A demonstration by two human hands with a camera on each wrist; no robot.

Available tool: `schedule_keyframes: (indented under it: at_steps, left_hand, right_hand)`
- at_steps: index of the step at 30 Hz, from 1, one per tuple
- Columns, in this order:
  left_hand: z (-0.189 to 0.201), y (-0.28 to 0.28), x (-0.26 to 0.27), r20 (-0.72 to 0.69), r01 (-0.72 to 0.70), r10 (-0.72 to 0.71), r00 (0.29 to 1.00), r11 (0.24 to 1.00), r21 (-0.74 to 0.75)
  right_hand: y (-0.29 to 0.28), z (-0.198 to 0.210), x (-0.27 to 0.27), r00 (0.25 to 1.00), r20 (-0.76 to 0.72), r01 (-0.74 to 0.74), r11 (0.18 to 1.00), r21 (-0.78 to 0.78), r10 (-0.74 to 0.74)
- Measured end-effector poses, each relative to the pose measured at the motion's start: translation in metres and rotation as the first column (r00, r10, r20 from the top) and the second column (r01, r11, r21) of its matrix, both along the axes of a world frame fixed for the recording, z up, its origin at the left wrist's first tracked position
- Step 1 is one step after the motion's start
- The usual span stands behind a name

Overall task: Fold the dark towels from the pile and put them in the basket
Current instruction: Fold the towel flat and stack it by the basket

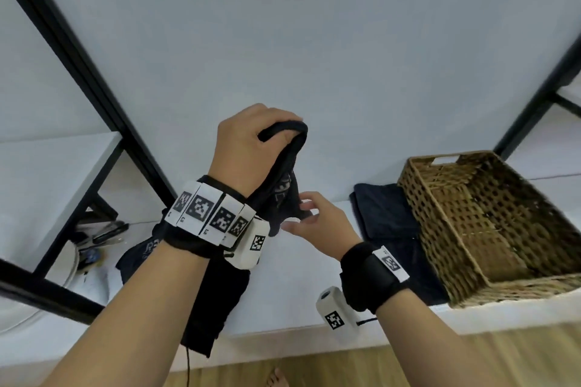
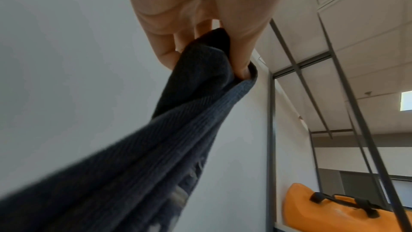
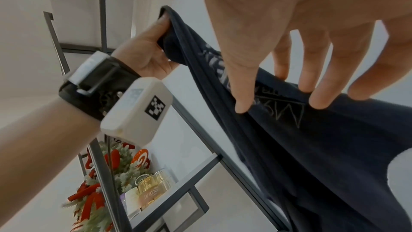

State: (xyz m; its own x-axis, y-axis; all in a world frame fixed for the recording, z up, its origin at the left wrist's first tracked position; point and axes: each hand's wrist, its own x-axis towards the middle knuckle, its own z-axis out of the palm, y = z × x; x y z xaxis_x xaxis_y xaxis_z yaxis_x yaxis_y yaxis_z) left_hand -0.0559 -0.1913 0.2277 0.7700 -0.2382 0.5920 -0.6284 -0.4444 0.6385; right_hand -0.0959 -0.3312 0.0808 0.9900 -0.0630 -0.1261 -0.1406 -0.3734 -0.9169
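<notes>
Shirt in left hand, against right hand

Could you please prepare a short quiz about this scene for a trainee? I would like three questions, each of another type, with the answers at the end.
1. True or false: the left hand grips the dark navy printed cotton shirt by its bunched top edge.
2. The brown woven wicker basket holds: A) bottles, B) a shirt, C) nothing visible.
3. What lies just left of the basket in the head view?

Key: 1 true; 2 C; 3 a folded dark navy cloth.
</notes>
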Motion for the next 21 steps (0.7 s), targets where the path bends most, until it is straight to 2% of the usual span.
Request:
schedule_keyframes:
  at_steps: [3,5,7,10,13,17,21]
  left_hand:
    - [0.018,-0.011,-0.02,0.106,0.009,-0.012,0.994,1.0,0.027]
    - [0.029,-0.012,-0.031,0.197,-0.057,0.042,0.979,0.996,0.071]
    - [0.036,-0.01,-0.041,0.229,-0.117,0.095,0.969,0.989,0.087]
    - [0.032,-0.004,-0.058,0.097,-0.051,0.054,0.994,0.998,-0.035]
    - [0.018,0.003,-0.071,-0.063,-0.023,0.011,0.998,0.981,-0.191]
    - [-0.006,0.015,-0.079,-0.201,-0.052,0.002,0.98,0.969,-0.243]
    - [-0.035,0.023,-0.09,-0.268,-0.033,-0.055,0.962,0.949,-0.314]
  right_hand:
    - [-0.008,0.003,-0.019,0.993,0.076,0.095,0.995,0.006,-0.095]
    - [-0.018,0.005,-0.031,0.98,0.099,0.171,0.985,0.005,-0.17]
    - [-0.031,0.004,-0.044,0.975,0.067,0.215,0.976,-0.047,-0.211]
    - [-0.05,-0.008,-0.066,0.98,-0.039,0.193,0.978,-0.083,-0.197]
    - [-0.062,-0.02,-0.089,0.982,-0.058,0.173,0.981,-0.086,-0.178]
    - [-0.072,-0.03,-0.111,0.986,-0.058,0.151,0.985,-0.08,-0.156]
    - [-0.077,-0.042,-0.12,0.991,-0.072,0.115,0.993,-0.008,-0.116]
